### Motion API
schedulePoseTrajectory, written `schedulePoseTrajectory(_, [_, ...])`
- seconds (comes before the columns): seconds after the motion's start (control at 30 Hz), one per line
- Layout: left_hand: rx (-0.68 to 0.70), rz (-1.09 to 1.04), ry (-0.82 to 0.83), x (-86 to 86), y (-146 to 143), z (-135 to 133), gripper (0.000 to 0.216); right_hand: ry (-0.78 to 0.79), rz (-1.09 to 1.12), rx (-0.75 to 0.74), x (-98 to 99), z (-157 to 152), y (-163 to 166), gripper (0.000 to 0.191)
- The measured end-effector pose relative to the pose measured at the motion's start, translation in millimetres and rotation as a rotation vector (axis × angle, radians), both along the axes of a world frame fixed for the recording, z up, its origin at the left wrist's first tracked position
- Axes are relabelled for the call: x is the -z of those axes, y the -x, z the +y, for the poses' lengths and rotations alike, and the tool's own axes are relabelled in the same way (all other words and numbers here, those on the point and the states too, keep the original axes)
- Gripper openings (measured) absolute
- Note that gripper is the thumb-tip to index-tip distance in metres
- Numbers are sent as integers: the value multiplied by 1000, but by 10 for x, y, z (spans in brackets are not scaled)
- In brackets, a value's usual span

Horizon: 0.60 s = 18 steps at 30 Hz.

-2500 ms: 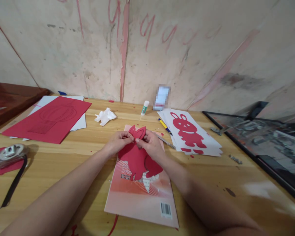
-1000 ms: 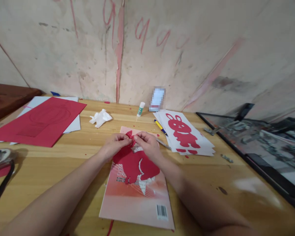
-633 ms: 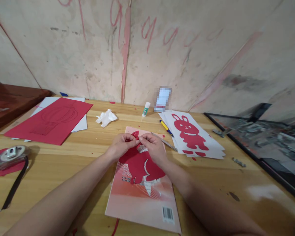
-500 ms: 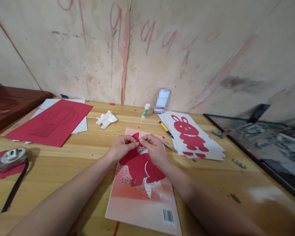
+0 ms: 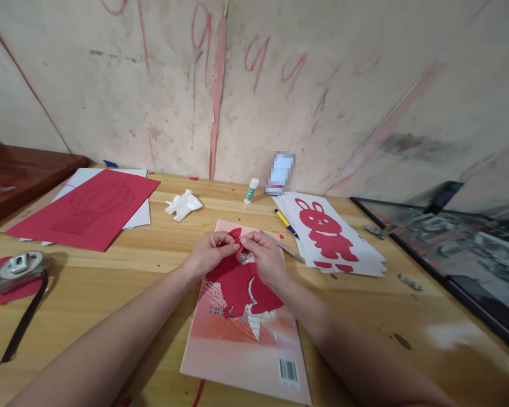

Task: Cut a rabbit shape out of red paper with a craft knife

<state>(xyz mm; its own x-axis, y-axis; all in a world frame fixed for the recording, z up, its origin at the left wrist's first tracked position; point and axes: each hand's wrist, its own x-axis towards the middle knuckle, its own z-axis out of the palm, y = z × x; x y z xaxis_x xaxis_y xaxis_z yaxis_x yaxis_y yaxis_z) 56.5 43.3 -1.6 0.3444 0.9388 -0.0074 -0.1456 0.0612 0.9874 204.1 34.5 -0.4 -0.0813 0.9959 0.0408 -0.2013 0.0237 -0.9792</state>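
Observation:
A red paper cutout [image 5: 236,285] lies over a pink booklet [image 5: 237,362] whose worn cover shows printed text and a barcode. Its upper tip sticks up between my hands. My left hand [image 5: 214,251] pinches the cutout's top edge with thumb and forefinger. Close beside it, my right hand [image 5: 263,254] is closed in a pinch on the same paper, the fingertips of both hands almost touching. Part of the cutout is hidden beneath my hands. A slim metal tool [image 5: 292,252] lies just beyond my right hand, partly covered by it.
White sheets bearing a red paper rabbit [image 5: 328,232] lie at right, beside a yellow-and-blue pen [image 5: 285,221]. Behind stand a glue stick [image 5: 251,191] and a phone [image 5: 280,172]. At left are crumpled tissue [image 5: 184,204], red paper [image 5: 85,209] and a tape measure [image 5: 19,271].
Both hands keep their pinch on the red cutout with hardly any movement. The whole view has shifted very slightly.

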Motion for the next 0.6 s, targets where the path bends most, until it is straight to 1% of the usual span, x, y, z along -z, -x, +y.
schedulePoseTrajectory(0.1, [-16, 26, -43, -14, 9, 8, 37, -7, -18, 10, -28, 25, -26, 22])
schedulePoseTrajectory(0.2, [-61, 90, -100, 7, 40, 40, 34, -41, -116, 17, -8, 89, -82, 26])
schedulePoseTrajectory(0.27, [-106, 163, -150, 48, 65, 72, 29, -90, -261, 23, 37, 153, -125, 26])
schedulePoseTrajectory(0.37, [-165, 314, -253, 131, 103, 122, 17, -223, -653, 44, 108, 252, -173, 25])
schedulePoseTrajectory(0.43, [-190, 433, -330, 176, 129, 146, 9, -266, -815, 54, 129, 298, -191, 24])
schedulePoseTrajectory(0.5, [-211, 556, -412, 194, 152, 153, 11, -280, -899, 60, 127, 321, -203, 22])
schedulePoseTrajectory(0.6, [-244, 732, -560, 158, 163, 112, 20, -288, -1034, 68, 110, 328, -216, 18])
